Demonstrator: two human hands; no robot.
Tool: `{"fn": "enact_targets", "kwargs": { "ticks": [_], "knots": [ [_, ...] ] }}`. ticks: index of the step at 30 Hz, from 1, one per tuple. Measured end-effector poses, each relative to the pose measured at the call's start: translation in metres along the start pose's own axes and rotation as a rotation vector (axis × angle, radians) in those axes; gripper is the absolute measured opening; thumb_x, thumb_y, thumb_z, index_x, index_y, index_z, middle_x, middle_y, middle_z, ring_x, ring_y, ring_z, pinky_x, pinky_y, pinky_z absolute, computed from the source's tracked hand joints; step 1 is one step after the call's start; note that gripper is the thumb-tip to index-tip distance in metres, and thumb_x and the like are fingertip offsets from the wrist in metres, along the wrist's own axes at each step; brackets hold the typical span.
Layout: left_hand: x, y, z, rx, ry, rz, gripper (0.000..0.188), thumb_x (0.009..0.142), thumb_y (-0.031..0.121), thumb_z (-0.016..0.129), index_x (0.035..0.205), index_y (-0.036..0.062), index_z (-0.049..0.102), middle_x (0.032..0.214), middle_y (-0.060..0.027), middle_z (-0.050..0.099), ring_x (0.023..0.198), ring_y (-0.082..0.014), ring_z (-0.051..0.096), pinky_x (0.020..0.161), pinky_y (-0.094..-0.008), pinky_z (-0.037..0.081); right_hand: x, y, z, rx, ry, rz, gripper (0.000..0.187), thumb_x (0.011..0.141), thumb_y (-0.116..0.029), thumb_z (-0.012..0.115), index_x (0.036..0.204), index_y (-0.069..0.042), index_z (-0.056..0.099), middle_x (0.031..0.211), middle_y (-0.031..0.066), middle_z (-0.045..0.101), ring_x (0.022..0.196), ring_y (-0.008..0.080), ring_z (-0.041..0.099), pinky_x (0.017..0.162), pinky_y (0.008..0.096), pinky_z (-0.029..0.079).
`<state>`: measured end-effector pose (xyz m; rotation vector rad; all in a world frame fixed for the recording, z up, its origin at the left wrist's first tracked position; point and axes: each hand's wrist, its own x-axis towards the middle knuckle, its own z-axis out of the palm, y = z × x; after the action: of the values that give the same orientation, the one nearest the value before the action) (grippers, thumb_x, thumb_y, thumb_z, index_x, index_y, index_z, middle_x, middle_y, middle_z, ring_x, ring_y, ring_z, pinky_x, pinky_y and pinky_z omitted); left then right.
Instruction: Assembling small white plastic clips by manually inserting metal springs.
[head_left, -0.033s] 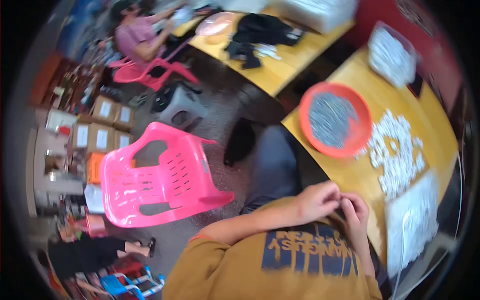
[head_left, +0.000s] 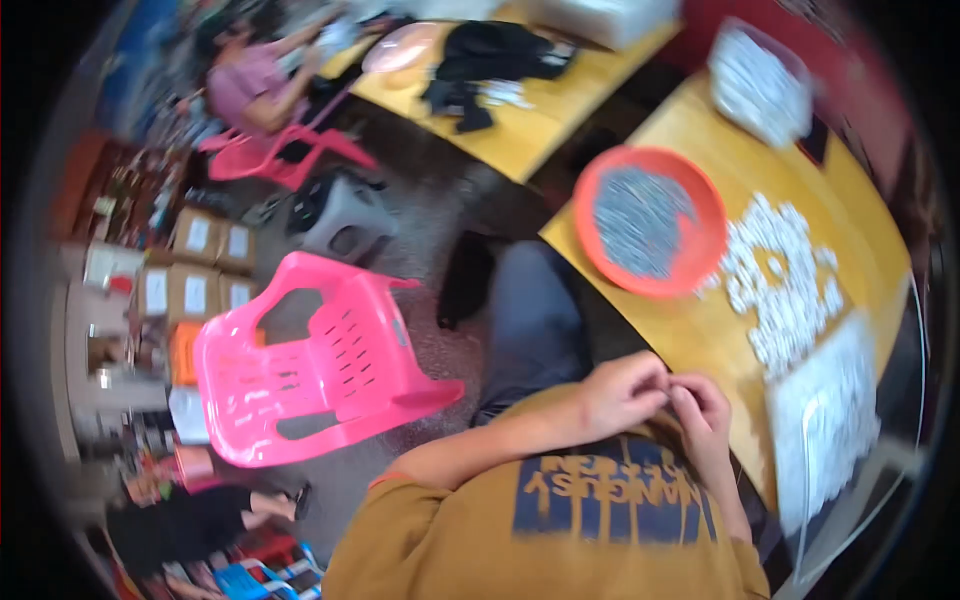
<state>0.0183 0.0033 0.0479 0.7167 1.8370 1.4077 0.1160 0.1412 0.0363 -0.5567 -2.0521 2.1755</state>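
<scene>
In front of my belly my left hand (head_left: 625, 398) and my right hand (head_left: 702, 412) meet at the fingertips. Both are closed in a pinch, thumbs and forefingers pressed together. Whatever sits between them is too small to make out. Beyond them on the yellow table (head_left: 660, 335) stands an orange-red bowl (head_left: 708, 262) full of thin grey metal pieces like nails or pins. A loose spread of small white pieces (head_left: 775, 285) lies to its right. My right hand is nearest the table's edge.
A clear bag of white pieces (head_left: 760, 85) lies at the table's far end, a whitish bag (head_left: 820, 430) at its near right. A pink plastic chair (head_left: 355, 350) stands to my left. Another person (head_left: 250, 85) sits by a second yellow table (head_left: 510, 120) bearing black cloth (head_left: 495, 55).
The view has shifted slightly, so the tables, bowl and seated person appear a little further left and higher. My hands keep their pinch together.
</scene>
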Motion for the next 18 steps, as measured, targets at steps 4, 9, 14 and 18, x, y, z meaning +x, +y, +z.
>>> {"fn": "enact_targets", "kwargs": {
  "ticks": [4,9,14,18],
  "knots": [
    [-0.005,-0.006,0.0,0.023,-0.047,0.001,0.009,0.083,0.006,0.058,0.089,0.0025,0.053,0.077,0.0013,0.053,0.067,-0.0023,0.048,0.058,-0.0175,0.041,-0.004,0.005,-0.004,0.157,-0.1,-0.016,0.01,0.083,-0.004,0.054,0.09,0.002,0.058,0.09,0.0083,0.057,0.084,0.0151,0.054,0.074,0.025,0.043],
    [-0.001,-0.002,0.005,-0.332,-0.071,-0.192,0.008,0.084,0.002,0.056,0.092,0.0015,0.051,0.078,0.0011,0.055,0.067,-0.0017,0.048,0.057,-0.0154,0.039,-0.006,0.007,-0.012,0.385,-0.143,0.111,0.016,0.087,-0.008,0.052,0.101,0.0,0.055,0.086,-0.0008,0.055,0.077,0.0034,0.05,0.067,0.0179,0.042],
    [0.013,0.002,0.006,-0.332,-0.053,-0.181,0.012,0.084,0.001,0.055,0.095,0.0012,0.049,0.081,-0.0008,0.057,0.065,-0.0012,0.048,0.055,-0.0144,0.039,-0.001,0.011,-0.017,0.389,-0.116,0.157,0.015,0.087,-0.008,0.053,0.1,-0.001,0.056,0.082,-0.0023,0.055,0.073,0.0023,0.048,0.063,0.017,0.04],
    [0.026,0.008,0.007,-0.379,-0.046,-0.155,0.014,0.084,0.001,0.055,0.096,0.0005,0.048,0.081,-0.0013,0.056,0.065,-0.002,0.049,0.055,-0.015,0.04,0.009,0.008,-0.025,0.407,-0.144,0.122,0.014,0.087,-0.005,0.053,0.099,-0.001,0.055,0.086,-0.0003,0.055,0.077,0.0038,0.05,0.068,0.018,0.042]
  ]
}}
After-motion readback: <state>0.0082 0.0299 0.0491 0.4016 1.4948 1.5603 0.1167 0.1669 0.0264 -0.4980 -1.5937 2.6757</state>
